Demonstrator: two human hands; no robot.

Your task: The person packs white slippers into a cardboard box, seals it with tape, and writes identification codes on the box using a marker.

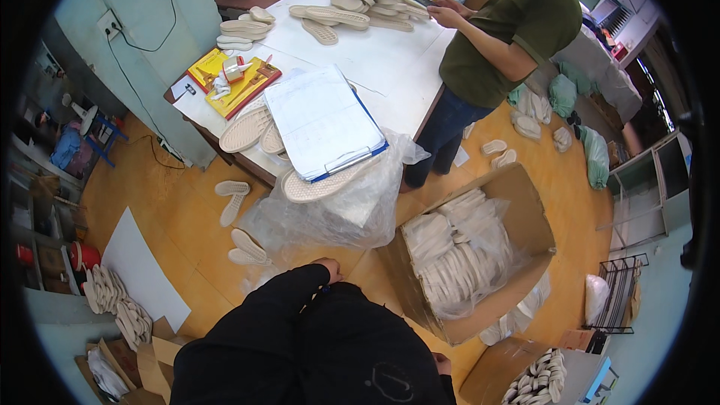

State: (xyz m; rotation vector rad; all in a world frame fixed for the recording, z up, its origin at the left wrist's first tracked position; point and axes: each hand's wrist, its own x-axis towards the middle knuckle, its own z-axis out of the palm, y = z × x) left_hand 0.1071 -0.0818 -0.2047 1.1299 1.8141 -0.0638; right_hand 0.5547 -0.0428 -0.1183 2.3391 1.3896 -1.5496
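Note:
My left hand (328,268) hangs low in front of my body, below the table's near edge. Its fingers are too small and turned away to read. Only a bit of my right hand (442,364) shows beside my dark jacket, near the large cardboard box (405,292); its fingers are hidden. That box holds cream shoe soles (457,266) in clear plastic. Ahead of me, a clipboard (322,120) with white sheets and a blue edge lies over several soles at the table corner. A plastic bag (337,225) droops from that corner.
Across the white table (300,52) are a pile of soles (375,4) and a yellow-and-red book (251,86) with a tape roll (233,68). A person (510,37) stands at the right edge holding a phone (424,0). Loose soles (247,247) and a white sheet (142,270) lie on the floor.

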